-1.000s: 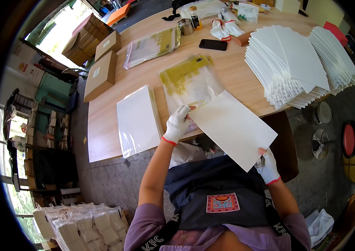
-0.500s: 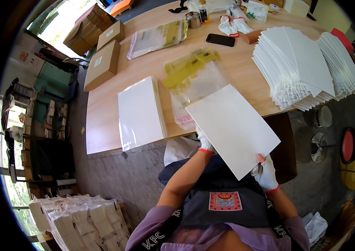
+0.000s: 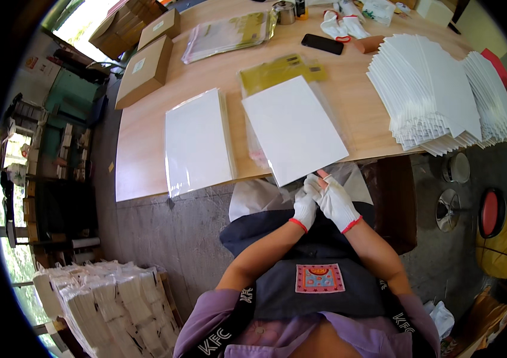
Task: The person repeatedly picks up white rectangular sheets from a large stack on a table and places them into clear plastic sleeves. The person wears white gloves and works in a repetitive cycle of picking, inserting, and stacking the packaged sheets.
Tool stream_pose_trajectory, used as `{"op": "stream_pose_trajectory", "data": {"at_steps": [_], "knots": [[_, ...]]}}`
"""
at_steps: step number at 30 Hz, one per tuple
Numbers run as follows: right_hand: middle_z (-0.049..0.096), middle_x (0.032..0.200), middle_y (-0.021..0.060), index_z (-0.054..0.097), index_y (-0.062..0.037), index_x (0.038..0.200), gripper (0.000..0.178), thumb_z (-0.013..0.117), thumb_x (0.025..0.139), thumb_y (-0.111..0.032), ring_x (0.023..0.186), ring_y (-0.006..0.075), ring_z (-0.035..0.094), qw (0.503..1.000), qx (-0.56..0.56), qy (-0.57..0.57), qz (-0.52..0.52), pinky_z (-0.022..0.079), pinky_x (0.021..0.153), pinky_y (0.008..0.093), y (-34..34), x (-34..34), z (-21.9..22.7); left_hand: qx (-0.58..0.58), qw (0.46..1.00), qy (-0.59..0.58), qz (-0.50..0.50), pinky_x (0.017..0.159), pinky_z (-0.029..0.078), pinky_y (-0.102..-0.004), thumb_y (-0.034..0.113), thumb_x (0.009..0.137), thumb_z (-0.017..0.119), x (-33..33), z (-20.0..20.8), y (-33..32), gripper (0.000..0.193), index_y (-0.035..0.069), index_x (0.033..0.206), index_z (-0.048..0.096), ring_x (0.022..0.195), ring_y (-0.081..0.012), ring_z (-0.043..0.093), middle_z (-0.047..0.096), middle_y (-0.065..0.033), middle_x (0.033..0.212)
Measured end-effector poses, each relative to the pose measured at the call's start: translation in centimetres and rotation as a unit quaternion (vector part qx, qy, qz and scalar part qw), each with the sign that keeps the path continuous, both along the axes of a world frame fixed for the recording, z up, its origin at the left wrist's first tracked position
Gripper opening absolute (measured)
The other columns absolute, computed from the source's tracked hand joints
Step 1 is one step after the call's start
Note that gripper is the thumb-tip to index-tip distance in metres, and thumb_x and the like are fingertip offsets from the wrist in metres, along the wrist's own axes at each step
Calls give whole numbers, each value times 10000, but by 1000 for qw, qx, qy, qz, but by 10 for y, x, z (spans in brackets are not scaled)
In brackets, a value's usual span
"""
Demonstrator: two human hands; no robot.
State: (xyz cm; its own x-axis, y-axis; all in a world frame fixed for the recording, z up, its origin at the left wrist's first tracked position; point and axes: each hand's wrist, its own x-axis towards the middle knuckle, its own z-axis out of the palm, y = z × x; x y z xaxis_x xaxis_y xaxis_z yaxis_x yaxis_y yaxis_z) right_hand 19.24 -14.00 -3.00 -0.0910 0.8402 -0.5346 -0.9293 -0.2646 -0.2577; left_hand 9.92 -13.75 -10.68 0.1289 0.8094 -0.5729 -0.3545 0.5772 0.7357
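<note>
A blank white sheet (image 3: 295, 128), stiff and flat, rests on clear plastic bags with a yellow printed band (image 3: 283, 68) at the table's near side. My left hand (image 3: 304, 206) and my right hand (image 3: 338, 204), in white knit gloves with red cuffs, meet just below the sheet's near corner. The fingers of both are drawn together and touch; a bare fingertip sticks out of the right glove. What they pinch, if anything, I cannot make out. Left of the sheet lies a stack of white sheets in clear plastic (image 3: 198, 140).
Tall fanned stacks of white sheets (image 3: 426, 89) fill the table's right side. Farther back are a bag pile (image 3: 226, 37), a black phone (image 3: 322, 43) and spare gloves (image 3: 343, 27). Brown cartons (image 3: 145, 71) line the left edge. Wrapped bundles (image 3: 110, 298) stand on the floor.
The white sheet has gone from my hands onto the plastic bags, farther from me and to the left. My right hand has moved left to join my left hand.
</note>
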Motion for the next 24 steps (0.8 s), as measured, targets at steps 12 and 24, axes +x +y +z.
{"op": "stream_pose_trajectory", "data": {"at_steps": [12, 24], "knots": [[617, 610, 74, 536, -138, 893, 130, 560, 841, -255, 579, 244, 637, 321, 345, -839, 272, 476, 472, 383, 19, -38, 22, 95, 982, 135, -90, 597, 435, -199, 259, 885, 586, -117, 42, 18, 242, 20, 902, 623, 683, -57, 537, 600, 19, 742], [486, 638, 1, 513, -71, 806, 79, 519, 875, -108, 493, 85, 461, 933, 56, -355, -19, 378, 428, 213, 7, 79, 25, 48, 995, 77, -45, 566, 445, -215, 216, 887, 593, -122, 79, 13, 232, -9, 836, 613, 627, -83, 559, 621, -32, 734]]}}
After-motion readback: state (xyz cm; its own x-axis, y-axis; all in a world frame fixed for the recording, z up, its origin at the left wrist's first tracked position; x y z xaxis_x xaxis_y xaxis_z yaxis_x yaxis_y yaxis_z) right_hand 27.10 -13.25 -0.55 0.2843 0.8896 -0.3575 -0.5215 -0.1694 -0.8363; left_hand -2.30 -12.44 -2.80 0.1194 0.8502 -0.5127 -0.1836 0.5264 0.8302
